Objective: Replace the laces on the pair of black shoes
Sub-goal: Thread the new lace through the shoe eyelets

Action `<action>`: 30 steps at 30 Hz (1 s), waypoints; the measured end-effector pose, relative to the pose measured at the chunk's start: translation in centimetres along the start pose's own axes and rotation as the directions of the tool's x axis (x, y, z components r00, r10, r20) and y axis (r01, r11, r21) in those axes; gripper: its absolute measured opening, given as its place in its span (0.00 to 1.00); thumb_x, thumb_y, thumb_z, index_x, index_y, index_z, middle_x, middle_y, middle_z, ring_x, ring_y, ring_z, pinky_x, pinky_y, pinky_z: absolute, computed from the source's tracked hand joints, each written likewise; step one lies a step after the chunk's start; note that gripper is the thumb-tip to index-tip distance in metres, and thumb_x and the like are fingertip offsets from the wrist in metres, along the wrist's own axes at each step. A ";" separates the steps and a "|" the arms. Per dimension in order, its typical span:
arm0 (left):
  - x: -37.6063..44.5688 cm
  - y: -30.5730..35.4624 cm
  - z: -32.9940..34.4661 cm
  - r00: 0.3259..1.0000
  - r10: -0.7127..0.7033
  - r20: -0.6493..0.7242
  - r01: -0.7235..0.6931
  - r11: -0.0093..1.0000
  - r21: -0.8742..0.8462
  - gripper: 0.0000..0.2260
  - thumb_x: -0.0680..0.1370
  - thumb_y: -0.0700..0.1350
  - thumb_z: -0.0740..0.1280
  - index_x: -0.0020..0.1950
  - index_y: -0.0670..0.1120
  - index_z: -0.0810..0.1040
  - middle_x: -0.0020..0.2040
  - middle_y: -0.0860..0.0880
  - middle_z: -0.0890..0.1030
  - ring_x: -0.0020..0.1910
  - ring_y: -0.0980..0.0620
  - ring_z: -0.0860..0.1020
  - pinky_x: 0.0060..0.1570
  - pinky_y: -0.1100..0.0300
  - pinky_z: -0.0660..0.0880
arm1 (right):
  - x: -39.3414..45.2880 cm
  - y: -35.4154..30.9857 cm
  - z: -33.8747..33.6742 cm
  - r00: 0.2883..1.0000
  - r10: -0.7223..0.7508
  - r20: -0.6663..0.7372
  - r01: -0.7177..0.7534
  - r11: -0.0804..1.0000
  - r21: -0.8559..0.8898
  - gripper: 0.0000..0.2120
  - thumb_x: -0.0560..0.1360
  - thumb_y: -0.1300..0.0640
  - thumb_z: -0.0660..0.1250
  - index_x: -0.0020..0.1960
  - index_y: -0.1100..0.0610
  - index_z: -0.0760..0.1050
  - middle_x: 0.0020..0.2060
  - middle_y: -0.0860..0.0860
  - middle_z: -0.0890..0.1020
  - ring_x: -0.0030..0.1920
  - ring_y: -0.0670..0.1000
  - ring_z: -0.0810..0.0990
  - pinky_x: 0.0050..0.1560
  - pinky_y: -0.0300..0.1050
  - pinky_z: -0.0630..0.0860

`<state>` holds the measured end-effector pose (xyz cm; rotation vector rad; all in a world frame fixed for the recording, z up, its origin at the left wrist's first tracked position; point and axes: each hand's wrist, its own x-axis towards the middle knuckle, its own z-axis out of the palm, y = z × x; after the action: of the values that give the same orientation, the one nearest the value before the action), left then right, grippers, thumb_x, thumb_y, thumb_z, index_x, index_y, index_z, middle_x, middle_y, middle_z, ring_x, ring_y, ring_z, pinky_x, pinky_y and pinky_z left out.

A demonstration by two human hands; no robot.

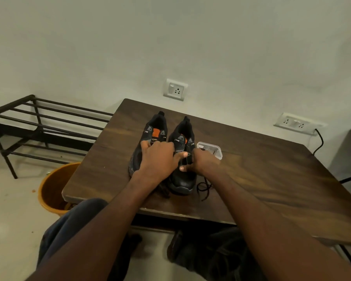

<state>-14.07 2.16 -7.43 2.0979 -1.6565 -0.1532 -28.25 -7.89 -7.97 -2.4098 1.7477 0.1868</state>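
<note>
Two black shoes with orange tongue patches stand side by side on the wooden table [251, 169], toes toward me. My left hand [158, 159] lies over the left shoe [156, 130], fingers spread, its thumb reaching across to the right shoe [182, 179]. My right hand [203, 161] is at the right shoe's lacing area, fingers curled, pinching what looks like the black lace there. A loose black lace [204, 188] trails on the table beside the right shoe's toe. More dark lace [164, 191] lies in front of the left shoe, partly hidden by my left forearm.
A small clear plastic box [211, 149] sits right of the shoes, just behind my right hand. An orange bucket [53, 189] stands on the floor at the table's left. A black metal rack [39, 126] stands against the wall. Wall sockets are behind the table.
</note>
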 end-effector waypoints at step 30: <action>-0.4 9.9 -15.7 0.902 -0.086 -0.423 -0.298 0.587 -0.753 0.10 0.79 0.35 0.63 0.54 0.45 0.82 0.35 0.50 0.79 0.40 0.51 0.85 0.41 0.61 0.78 | -8.8 1.9 -10.9 0.821 0.002 -0.571 0.571 0.021 0.821 0.13 0.83 0.59 0.67 0.65 0.49 0.81 0.48 0.53 0.87 0.28 0.50 0.71 0.27 0.39 0.70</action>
<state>-17.33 5.27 10.56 1.1950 -1.1107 -0.3217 -32.73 -2.44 4.34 -1.5401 0.7048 -1.3099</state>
